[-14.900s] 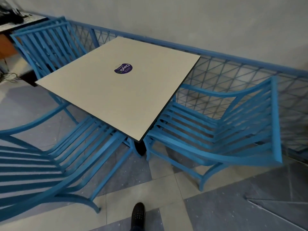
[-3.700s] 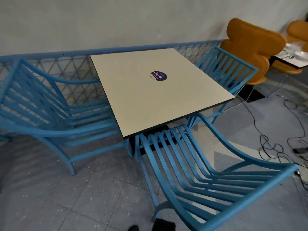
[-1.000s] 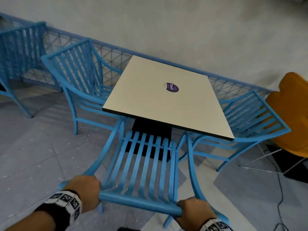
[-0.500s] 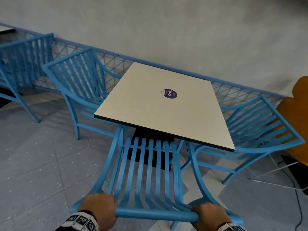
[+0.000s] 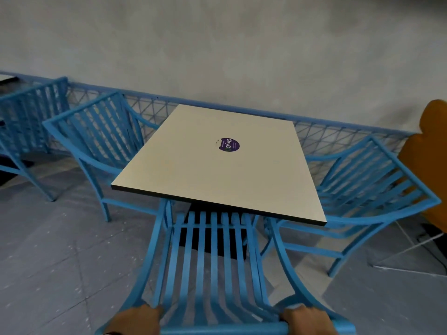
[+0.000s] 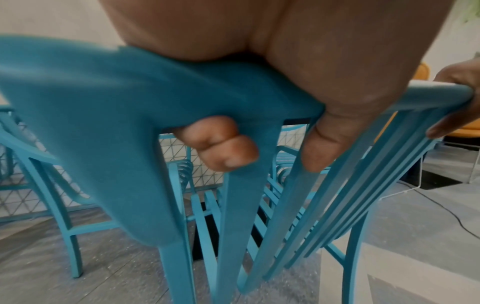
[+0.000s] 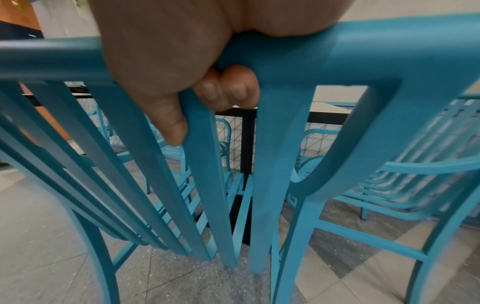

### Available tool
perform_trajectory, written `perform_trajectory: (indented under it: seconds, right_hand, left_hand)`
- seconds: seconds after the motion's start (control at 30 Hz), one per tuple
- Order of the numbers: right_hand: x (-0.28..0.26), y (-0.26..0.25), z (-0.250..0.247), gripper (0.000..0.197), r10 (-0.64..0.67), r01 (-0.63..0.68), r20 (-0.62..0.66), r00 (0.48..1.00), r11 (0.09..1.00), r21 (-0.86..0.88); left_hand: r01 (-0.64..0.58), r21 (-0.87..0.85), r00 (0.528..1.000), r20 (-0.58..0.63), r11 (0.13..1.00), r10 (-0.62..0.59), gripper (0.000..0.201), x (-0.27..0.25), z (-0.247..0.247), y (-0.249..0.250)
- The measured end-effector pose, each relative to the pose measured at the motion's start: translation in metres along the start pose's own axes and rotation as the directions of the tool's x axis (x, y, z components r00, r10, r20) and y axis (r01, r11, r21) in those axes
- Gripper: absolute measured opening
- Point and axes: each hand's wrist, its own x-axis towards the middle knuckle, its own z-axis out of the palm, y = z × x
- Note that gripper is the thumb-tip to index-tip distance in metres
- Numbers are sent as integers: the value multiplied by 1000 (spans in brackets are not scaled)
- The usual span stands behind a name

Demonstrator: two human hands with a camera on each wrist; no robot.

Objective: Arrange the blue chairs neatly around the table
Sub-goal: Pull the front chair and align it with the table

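A square cream table (image 5: 217,170) with a purple sticker stands by the wall. A blue slatted chair (image 5: 210,257) faces its near side, the seat's front under the tabletop edge. My left hand (image 5: 135,320) grips the left end of the chair's top rail (image 6: 78,86), fingers (image 6: 221,148) curled under it. My right hand (image 5: 307,319) grips the right end of the same rail (image 7: 311,47), fingers (image 7: 228,90) wrapped round it. Another blue chair (image 5: 101,141) stands at the table's left side. A third blue chair (image 5: 367,189) stands at its right side.
A blue mesh railing (image 5: 326,134) runs along the grey wall behind the table. One more blue chair (image 5: 26,117) stands far left. An orange chair (image 5: 430,160) is at the right edge, with white wire legs (image 5: 406,247) on the tiled floor.
The near chair has slid forward toward the table, its seat front now under the table edge. Both hands keep their grip on the top rail and sit lower in the head view.
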Motion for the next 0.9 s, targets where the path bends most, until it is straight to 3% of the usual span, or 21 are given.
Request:
perform_trajectory:
  seconds: [0.17,0.3,0.37,0.63,0.9]
  right_hand:
    - [0,15,-9,40,92,-93,24,996,993,76]
    - [-1,-8,-12,22,161,-146,-186,969,985,91]
    - [3,-18,-15,23,161,-145,-230,960,986,87]
    - [24,-45,-19,34,76,-77,-111,991,997,-11]
    - [42,-78,-23,28,114,-116,-149,982,993,-2]
  left_hand:
    - [-41,-19,999,17,999,42,52,9,-22,11]
    - [-4,-29,999,-34,1000,3,49,14,-41,-5]
    - [1,-39,999,-43,999,-3,52,18,-43,-16]
    - [47,-125,998,-24,991,-51,56,26,-41,-56]
    - [25,38,998,-62,999,-23,49,50,-51,-94]
